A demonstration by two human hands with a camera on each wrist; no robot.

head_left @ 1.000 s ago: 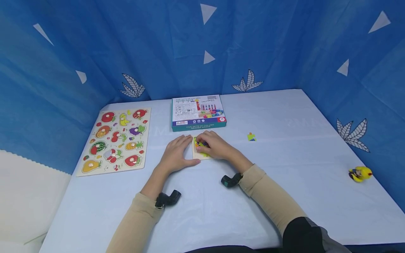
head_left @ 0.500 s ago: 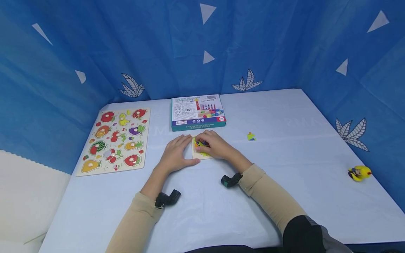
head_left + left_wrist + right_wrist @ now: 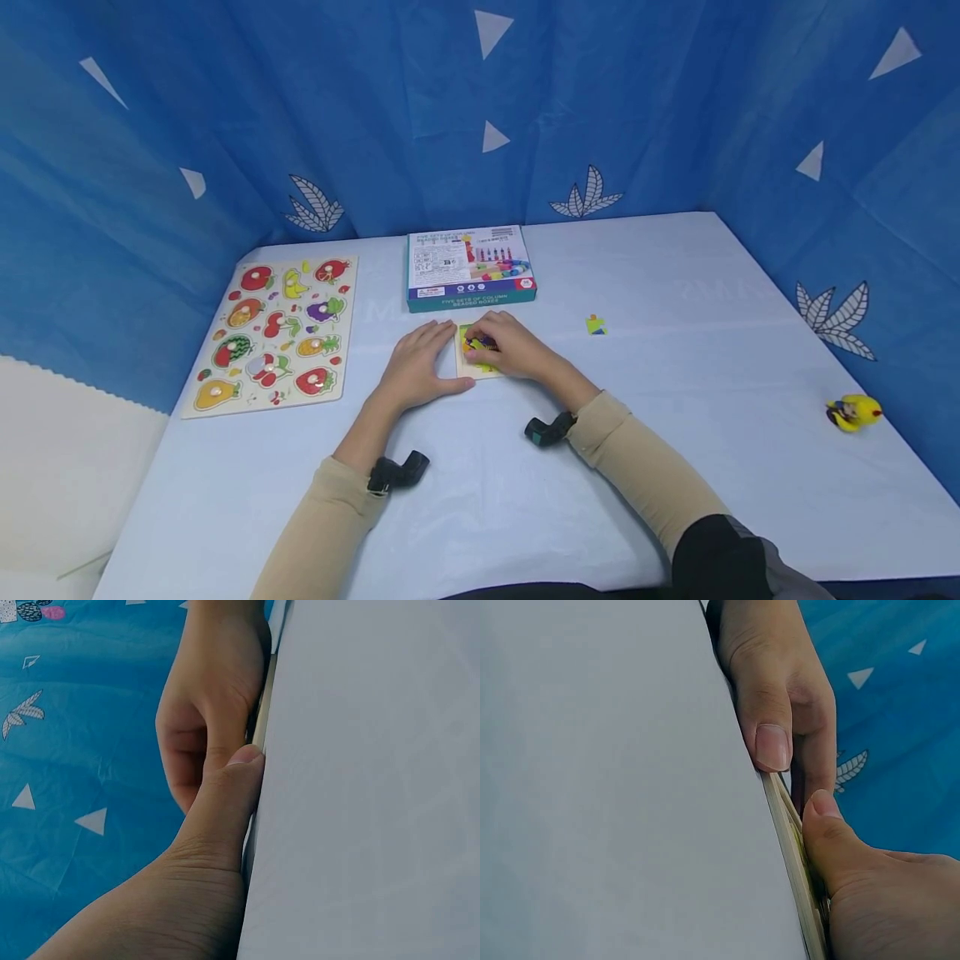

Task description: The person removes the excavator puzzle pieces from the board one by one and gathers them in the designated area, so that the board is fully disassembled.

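L hand point(image 3: 416, 367) loose at puzzle bd's point(image 3: 487, 374) edge, R hand point(image 3: 510, 344) curled over pcs point(image 3: 481, 342), grip unclear

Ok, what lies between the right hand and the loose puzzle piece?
In the head view, only bare white tablecloth lies between the right hand and the loose piece.

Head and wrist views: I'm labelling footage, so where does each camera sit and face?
Head: on the head, facing forward, down at the table; left hand, right hand, sleeves show.
Left wrist: worn there, facing puzzle board, right hand beyond left hand.
Right wrist: worn there, facing puzzle board, left hand beyond right hand.
Both wrist views share the hands and puzzle board's edge.
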